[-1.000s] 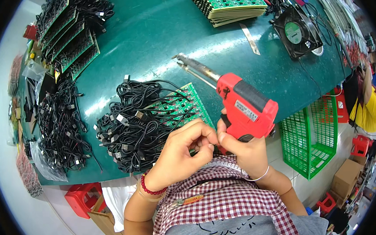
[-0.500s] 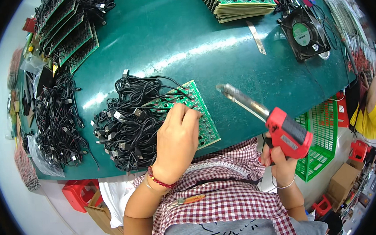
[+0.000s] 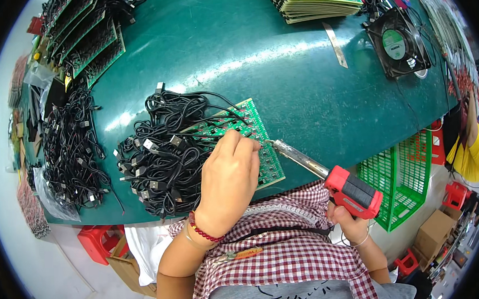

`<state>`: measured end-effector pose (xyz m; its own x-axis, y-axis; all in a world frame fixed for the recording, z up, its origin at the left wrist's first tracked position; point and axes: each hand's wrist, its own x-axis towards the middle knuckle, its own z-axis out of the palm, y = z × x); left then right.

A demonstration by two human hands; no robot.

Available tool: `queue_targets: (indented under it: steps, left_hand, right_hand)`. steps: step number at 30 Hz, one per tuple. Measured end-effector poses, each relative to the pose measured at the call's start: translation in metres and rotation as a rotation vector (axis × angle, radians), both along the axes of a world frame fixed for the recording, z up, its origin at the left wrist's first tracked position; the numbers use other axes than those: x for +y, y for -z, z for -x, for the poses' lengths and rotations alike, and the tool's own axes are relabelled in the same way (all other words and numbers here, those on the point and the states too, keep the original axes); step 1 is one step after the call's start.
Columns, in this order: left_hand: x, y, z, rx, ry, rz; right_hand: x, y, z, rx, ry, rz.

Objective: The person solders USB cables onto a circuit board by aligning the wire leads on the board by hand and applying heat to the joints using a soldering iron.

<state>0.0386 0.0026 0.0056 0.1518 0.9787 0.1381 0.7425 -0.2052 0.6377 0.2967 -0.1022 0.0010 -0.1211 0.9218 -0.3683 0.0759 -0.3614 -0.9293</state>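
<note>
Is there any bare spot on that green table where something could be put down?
Yes: the wide middle of the green table, between the stacked boards and the board under the hands, and rightward toward the fan. The left side is crowded with cable bundles, and more cables crowd beside the left hand.

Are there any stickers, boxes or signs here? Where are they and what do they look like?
Round green label: middle of the black square fan, top right of the green table.
Brown cardboard box: on the floor, lower right, plain.
No screens or signs show.
</note>
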Motion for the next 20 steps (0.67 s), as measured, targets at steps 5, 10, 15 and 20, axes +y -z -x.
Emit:
queue_targets:
  steps: [5, 10, 15, 20]
  left_hand:
    - [-0.0017, 0.0017, -0.0013, 0.057, -0.004, -0.022]
    - [-0.0018, 0.0045, -0.0006, 0.074, 0.012, -0.021]
    - [-0.0025, 0.0049, -0.0007, 0.089, 0.013, -0.009]
    - [-0.0032, 0.0055, -0.0003, 0.098, 0.012, -0.009]
  right_hand:
    - [-0.0001, -0.0021, 0.0012, 0.048, 0.036, 0.073]
    - [0.0014, 0.0000, 0.0058, -0.044, 0.020, 0.019]
    - [0.0032, 0.0020, 0.0040, -0.124, -0.010, 0.020]
    - [0.0027, 0.0041, 0.0025, -0.175, -0.073, 0.005]
